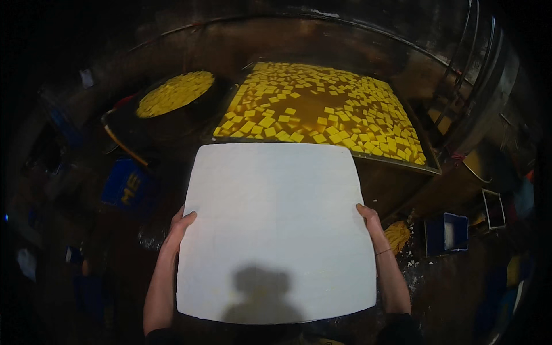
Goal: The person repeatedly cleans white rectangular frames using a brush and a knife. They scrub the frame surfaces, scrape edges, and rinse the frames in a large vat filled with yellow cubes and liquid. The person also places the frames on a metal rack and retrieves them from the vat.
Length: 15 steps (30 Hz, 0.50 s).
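Observation:
A large square white slab or board [276, 207], its corners rounded, spans the space before me. My left hand [182, 224] grips its left edge, thumb on top and fingers hidden beneath. On the opposite edge my right hand [368, 213] holds it the same way. A shadow falls on its near part. Beyond its far edge lies a wide rectangular vat [431, 167] of brownish liquid, where many yellow square blocks [290, 111] float or lie. What is under the slab cannot be seen.
A round vessel of yellow pieces [177, 95] stands at the back left. Nearer are a blue container with lettering [123, 183] and a curved pipe or handle [120, 142]. At right are a blue bin [456, 233], a yellow cloth or bag [397, 236] and a small frame [493, 209].

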Available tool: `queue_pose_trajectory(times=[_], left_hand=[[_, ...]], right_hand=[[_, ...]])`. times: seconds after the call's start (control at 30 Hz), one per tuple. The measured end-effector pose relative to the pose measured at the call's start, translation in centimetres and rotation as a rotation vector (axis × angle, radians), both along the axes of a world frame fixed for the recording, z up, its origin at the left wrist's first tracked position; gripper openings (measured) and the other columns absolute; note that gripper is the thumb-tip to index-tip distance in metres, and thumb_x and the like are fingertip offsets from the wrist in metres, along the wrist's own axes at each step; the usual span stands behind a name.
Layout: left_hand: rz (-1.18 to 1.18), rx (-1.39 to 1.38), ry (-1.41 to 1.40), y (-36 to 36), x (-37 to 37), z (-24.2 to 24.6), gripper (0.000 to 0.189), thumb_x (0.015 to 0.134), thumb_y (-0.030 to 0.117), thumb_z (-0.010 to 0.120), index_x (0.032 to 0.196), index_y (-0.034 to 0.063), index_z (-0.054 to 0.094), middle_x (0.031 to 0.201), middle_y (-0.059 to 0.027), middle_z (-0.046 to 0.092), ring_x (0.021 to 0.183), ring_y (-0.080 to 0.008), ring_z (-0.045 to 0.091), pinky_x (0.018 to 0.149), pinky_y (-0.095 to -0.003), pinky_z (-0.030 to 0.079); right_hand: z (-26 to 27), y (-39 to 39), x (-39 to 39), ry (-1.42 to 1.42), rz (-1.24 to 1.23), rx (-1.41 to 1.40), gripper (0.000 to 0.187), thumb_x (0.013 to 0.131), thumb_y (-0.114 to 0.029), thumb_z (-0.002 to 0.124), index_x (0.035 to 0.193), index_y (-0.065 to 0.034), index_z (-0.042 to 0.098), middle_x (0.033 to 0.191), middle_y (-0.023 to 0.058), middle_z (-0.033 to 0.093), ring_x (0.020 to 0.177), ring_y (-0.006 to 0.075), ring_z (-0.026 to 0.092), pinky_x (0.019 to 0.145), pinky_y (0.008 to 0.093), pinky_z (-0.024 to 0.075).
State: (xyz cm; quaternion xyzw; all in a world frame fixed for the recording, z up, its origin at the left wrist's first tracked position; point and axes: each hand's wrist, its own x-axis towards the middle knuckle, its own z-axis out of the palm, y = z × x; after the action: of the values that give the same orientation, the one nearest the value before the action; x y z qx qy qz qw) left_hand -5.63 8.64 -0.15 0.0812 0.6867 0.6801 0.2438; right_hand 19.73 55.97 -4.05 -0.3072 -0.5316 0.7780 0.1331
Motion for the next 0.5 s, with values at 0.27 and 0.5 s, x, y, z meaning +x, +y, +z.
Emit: queue_pose_trajectory(times=[0.27,0.5], left_hand=[[-0.09,-0.028,-0.033,5.2,-18.9,-6.9,0.057,0.09,0.023,0.063,0.138,-0.0031,0.048,0.127,-0.0154,0.059,0.114,-0.0234,0.058,0.097,-0.0341,0.046],[-0.05,-0.164,0.003,0.2,-27.2,-15.6,0.05,0.088,0.022,0.067,0.13,-0.0032,0.056,0.112,-0.0106,0.066,0.097,-0.019,0.063,0.086,-0.0318,0.05]], right_hand=[[-4.7,3.1,-10.4,-0.039,-0.11,0.14,0.042,0.094,-0.026,0.055,0.124,0.0034,0.06,0.113,0.0079,0.065,0.1,0.0163,0.06,0.088,0.0295,0.0477],[-4.2,-0.3,-13.5,-0.086,-0.154,0.065,0.045,0.098,-0.025,0.052,0.134,0.0011,0.054,0.122,0.008,0.063,0.109,0.0152,0.057,0.095,0.0296,0.0446]])
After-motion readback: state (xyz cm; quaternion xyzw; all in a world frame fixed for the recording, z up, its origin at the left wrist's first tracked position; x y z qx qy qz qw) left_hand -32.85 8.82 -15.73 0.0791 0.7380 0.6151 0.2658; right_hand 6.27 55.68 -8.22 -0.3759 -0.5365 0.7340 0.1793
